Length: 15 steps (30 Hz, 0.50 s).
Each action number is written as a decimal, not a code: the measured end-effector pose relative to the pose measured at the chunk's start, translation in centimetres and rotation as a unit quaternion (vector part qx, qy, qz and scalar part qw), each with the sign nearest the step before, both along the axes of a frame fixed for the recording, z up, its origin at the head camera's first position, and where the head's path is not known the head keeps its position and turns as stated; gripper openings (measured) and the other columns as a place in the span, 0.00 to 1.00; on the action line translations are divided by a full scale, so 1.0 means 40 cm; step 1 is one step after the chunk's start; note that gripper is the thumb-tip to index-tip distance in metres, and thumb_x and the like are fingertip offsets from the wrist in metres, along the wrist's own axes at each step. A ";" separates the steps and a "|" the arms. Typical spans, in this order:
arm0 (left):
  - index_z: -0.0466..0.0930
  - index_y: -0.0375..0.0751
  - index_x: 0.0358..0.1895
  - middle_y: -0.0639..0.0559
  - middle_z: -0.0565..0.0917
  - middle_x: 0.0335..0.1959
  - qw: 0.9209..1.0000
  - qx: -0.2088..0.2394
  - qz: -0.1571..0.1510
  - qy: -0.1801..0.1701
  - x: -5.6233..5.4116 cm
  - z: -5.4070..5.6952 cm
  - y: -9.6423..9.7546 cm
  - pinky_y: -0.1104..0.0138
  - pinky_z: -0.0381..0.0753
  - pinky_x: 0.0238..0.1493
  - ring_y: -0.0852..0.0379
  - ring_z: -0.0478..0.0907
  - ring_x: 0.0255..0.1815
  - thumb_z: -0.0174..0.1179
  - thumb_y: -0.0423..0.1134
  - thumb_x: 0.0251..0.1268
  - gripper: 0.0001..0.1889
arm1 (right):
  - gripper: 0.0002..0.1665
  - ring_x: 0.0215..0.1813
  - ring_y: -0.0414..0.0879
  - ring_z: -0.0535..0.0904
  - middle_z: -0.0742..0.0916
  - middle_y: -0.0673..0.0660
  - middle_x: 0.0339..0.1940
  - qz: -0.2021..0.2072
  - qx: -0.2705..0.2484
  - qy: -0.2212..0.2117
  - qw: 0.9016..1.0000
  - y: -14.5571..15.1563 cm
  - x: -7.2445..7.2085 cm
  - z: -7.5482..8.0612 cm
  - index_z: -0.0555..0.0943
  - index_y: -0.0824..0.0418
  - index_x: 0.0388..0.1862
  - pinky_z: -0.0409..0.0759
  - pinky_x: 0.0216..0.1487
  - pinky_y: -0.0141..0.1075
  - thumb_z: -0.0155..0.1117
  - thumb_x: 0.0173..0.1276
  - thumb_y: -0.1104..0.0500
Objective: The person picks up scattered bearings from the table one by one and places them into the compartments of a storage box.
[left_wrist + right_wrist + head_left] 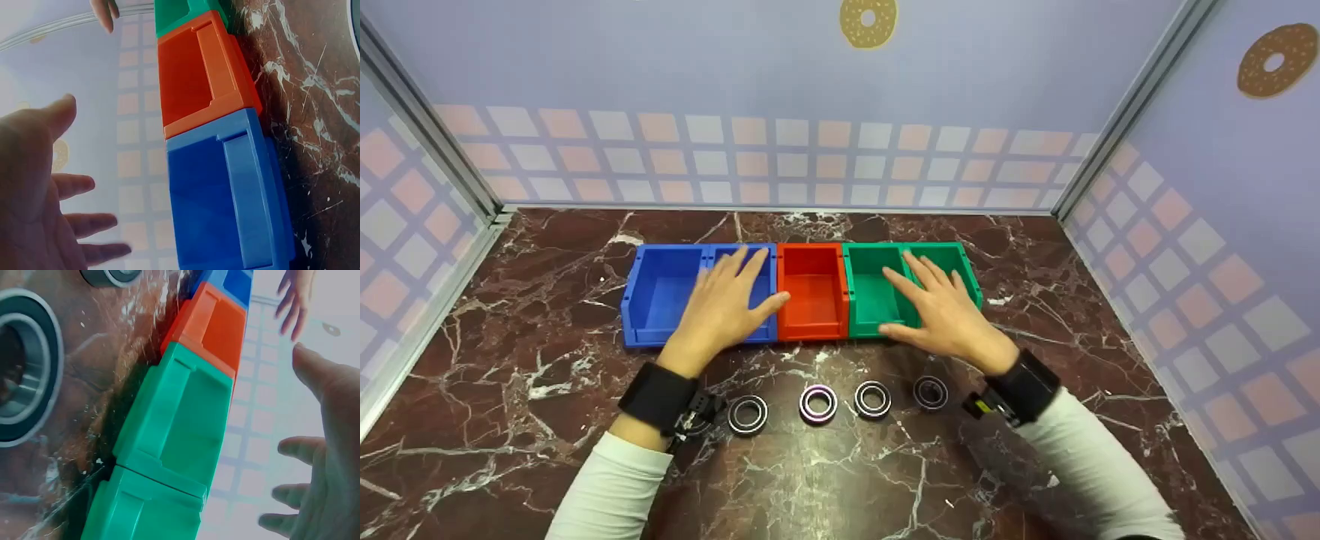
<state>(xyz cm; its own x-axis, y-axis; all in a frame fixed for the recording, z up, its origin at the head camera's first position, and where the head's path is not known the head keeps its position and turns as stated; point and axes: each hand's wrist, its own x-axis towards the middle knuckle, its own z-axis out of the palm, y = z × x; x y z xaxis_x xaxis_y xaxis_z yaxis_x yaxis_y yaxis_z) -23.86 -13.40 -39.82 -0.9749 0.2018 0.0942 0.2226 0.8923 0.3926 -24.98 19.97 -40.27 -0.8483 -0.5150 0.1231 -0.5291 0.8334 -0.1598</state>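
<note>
My left hand (727, 304) hovers with spread fingers over the blue bins (664, 334) at the left of a joined row. Over the green bins (877, 330) at the right end, my right hand (941, 311) is likewise spread, holding nothing. Between the hands sits the red bin (811, 331). In front of the row, several ball bearings lie flat on the table, among them a dark one (732, 416), a purple-tinted one (804, 405), and two more farther right. Another bearing is partly hidden beside the left wrist. A bearing (52, 365) looms large in the right wrist view.
The dark red marbled table (825, 495) carries everything. A purple back wall (780, 75) with pink and white squares rises behind the bins, with side walls at left and right. Each wrist wears a black strap (660, 394) with a small camera.
</note>
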 end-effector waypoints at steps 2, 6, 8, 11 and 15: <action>0.53 0.44 0.79 0.37 0.57 0.79 1.000 0.025 -0.014 -0.009 -0.008 -0.001 0.001 0.38 0.52 0.77 0.35 0.54 0.78 0.51 0.63 0.71 0.41 | 0.49 0.78 0.63 0.60 0.64 0.62 0.79 0.014 0.002 -0.001 1.000 0.011 0.015 0.000 0.62 0.48 0.78 0.60 0.73 0.68 0.63 0.63 0.31; 0.57 0.37 0.76 0.36 0.64 0.76 0.997 0.073 -0.019 -0.020 -0.030 -0.010 0.004 0.44 0.59 0.77 0.38 0.61 0.76 0.52 0.55 0.74 0.37 | 0.42 0.70 0.60 0.73 0.77 0.62 0.70 0.045 0.006 -0.002 0.999 0.026 0.043 -0.010 0.73 0.54 0.70 0.74 0.67 0.58 0.68 0.61 0.36; 0.59 0.34 0.75 0.36 0.66 0.74 0.995 0.095 -0.012 -0.026 -0.042 -0.018 0.007 0.46 0.61 0.77 0.38 0.62 0.75 0.52 0.53 0.75 0.35 | 0.38 0.66 0.57 0.77 0.81 0.61 0.65 0.059 0.008 -0.004 0.998 0.032 0.056 -0.021 0.77 0.55 0.66 0.78 0.64 0.54 0.69 0.61 0.37; 0.60 0.30 0.74 0.34 0.67 0.73 0.993 0.110 -0.007 -0.039 -0.058 -0.030 0.014 0.47 0.63 0.76 0.37 0.64 0.74 0.52 0.50 0.75 0.33 | 0.35 0.62 0.54 0.80 0.84 0.58 0.60 0.073 0.011 -0.007 0.997 0.039 0.074 -0.041 0.81 0.55 0.61 0.82 0.59 0.52 0.69 0.61 0.38; 0.60 0.27 0.73 0.31 0.67 0.72 0.993 0.101 -0.008 -0.058 -0.075 -0.044 0.026 0.46 0.63 0.75 0.35 0.64 0.73 0.51 0.48 0.76 0.33 | 0.33 0.58 0.53 0.82 0.86 0.56 0.56 0.086 0.014 -0.025 0.996 0.049 0.094 -0.067 0.82 0.55 0.59 0.83 0.55 0.51 0.72 0.59 0.39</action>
<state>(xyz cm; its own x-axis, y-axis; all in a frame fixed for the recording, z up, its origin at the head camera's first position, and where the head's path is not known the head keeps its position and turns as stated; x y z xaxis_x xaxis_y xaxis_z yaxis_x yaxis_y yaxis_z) -26.85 -12.35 -41.58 -0.9784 0.2053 0.0218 0.1788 0.7898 0.5867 -21.20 21.92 -42.94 -0.7526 -0.6551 0.0665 -0.6558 0.7363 -0.1667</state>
